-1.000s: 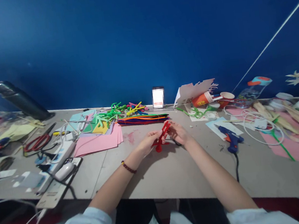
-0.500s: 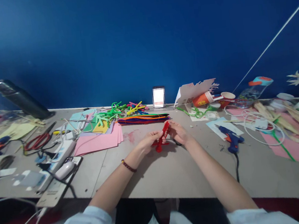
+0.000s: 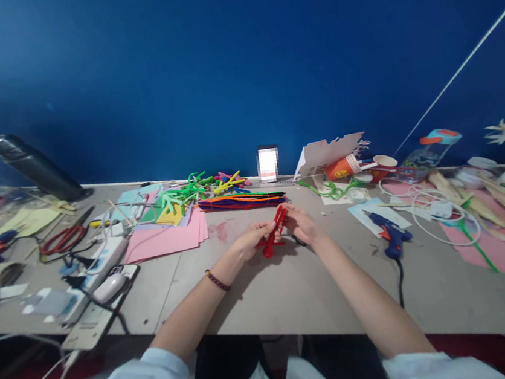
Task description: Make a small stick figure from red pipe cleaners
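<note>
Between both hands, just above the table, is a red pipe-cleaner figure [image 3: 268, 249] with bent and looped parts. My left hand [image 3: 258, 236] pinches it from the left, thumb and fingers closed. On its right side, my right hand [image 3: 301, 223] has its fingertips closed on the upper red strip. The fingers cover part of the figure. Behind my hands lies a bundle of long pipe cleaners [image 3: 242, 201], mostly dark purple with orange, red and green ones. Left of it is a heap of bent green pipe cleaners [image 3: 184, 194], with yellow and pink ones beside it.
To the right a blue glue gun [image 3: 392, 235] rests on pale blue paper, its cord running off the front edge. Pink paper [image 3: 167, 239], a power strip [image 3: 100, 274] and a phone [image 3: 90, 326] with a mouse lie left. A lit phone [image 3: 268, 164] leans on the wall.
The upper red strip has shifted very slightly between my fingertips. Both hands stay in nearly the same place.
</note>
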{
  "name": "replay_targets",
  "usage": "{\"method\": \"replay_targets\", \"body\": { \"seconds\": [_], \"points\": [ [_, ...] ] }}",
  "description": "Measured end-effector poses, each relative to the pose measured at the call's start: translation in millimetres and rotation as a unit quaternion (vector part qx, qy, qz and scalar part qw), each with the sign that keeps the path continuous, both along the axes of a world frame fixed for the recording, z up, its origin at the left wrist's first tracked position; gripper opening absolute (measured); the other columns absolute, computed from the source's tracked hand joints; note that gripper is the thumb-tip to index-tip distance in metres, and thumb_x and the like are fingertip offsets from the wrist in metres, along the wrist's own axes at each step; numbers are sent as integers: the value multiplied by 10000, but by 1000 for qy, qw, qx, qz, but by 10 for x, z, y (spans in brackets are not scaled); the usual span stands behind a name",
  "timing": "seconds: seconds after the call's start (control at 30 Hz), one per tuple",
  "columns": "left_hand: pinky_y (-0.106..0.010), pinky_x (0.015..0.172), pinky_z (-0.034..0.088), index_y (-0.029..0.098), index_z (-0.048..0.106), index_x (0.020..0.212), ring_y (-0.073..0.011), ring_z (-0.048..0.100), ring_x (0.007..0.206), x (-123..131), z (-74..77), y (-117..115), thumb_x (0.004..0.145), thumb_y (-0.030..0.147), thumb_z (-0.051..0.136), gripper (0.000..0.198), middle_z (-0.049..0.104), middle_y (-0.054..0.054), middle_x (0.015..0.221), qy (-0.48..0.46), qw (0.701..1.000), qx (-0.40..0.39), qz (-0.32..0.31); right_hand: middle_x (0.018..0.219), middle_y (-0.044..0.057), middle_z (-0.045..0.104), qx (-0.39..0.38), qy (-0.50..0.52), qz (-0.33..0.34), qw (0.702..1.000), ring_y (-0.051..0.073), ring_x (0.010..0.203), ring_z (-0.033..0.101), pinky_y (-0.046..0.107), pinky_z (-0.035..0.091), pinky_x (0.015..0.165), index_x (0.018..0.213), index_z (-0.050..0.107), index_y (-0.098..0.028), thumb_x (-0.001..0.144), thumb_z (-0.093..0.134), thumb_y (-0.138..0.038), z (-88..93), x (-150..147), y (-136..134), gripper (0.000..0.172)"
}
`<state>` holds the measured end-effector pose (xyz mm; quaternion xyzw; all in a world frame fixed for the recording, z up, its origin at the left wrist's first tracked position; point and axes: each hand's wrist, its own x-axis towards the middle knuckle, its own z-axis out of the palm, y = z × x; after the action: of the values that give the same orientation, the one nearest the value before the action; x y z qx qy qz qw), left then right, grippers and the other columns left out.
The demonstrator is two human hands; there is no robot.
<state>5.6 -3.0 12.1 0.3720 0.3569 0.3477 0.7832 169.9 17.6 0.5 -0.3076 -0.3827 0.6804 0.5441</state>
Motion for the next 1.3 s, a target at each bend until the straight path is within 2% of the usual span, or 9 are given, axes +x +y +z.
{"method": "replay_targets", "body": {
  "seconds": [0.23,0.37,0.5,0.6,0.73,0.9,1.07,1.2,1.3],
  "points": [
    [-274,724,512,118,681,713,-128,623,598,-15,-56,16,617,434,797,350,679,-61,668,-2,1000,20,-13,645,-45,624,-25,24,-2,999,87,552,532,218,442,532,754,659,-197,563,826,-312,48,-19,-20,278],
    [-297,746,508,114,701,792,-166,650,682,-5,-20,1,637,470,769,394,703,-91,742,20,998,59,-19,613,-49,604,-19,-5,-24,1000,80,540,512,212,435,538,732,664,-204,557,824,-376,52,-37,-16,293],
    [-264,719,488,133,694,826,-158,637,724,38,26,-6,600,411,797,372,705,-68,796,73,982,160,69,622,-49,589,37,-89,-68,993,82,561,496,211,405,547,729,667,-215,595,782,-421,18,-56,7,272],
    [-248,691,480,145,664,786,-130,608,699,51,23,13,606,389,788,327,675,-31,761,72,962,218,145,645,-41,589,88,-151,-90,981,82,561,464,219,373,540,744,668,-215,659,725,-431,16,-76,1,238],
    [-245,667,474,147,634,783,-121,593,696,37,4,38,604,348,788,310,649,-17,764,64,951,249,169,633,-40,563,104,-178,-88,975,81,533,416,228,340,517,741,658,-208,692,686,-426,43,-108,-35,225],
    [-238,622,445,139,635,715,-106,553,616,38,22,15,634,383,759,286,622,-4,656,69,951,253,162,667,-30,561,128,-199,-78,968,88,546,424,235,353,530,756,662,-208,716,663,-417,20,-109,-30,213],
    [-229,594,413,136,667,715,-99,521,579,13,72,-17,652,402,746,285,604,-1,599,54,961,240,128,758,-10,600,173,-219,-78,957,119,670,515,255,416,650,770,666,-213,742,653,-404,2,-85,-8,194],
    [-211,581,398,139,667,690,-86,522,570,-18,75,-2,621,379,772,271,609,-3,619,32,977,180,106,765,-8,618,182,-231,-79,953,139,738,543,279,429,744,771,657,-217,753,643,-407,11,-90,-16,191],
    [-200,560,385,141,663,683,-69,505,534,-31,62,18,590,357,790,267,604,5,621,7,988,127,86,755,-9,614,177,-227,-75,955,145,748,540,285,429,754,759,652,-218,736,652,-422,-3,-101,-20,205]
  ]
}}
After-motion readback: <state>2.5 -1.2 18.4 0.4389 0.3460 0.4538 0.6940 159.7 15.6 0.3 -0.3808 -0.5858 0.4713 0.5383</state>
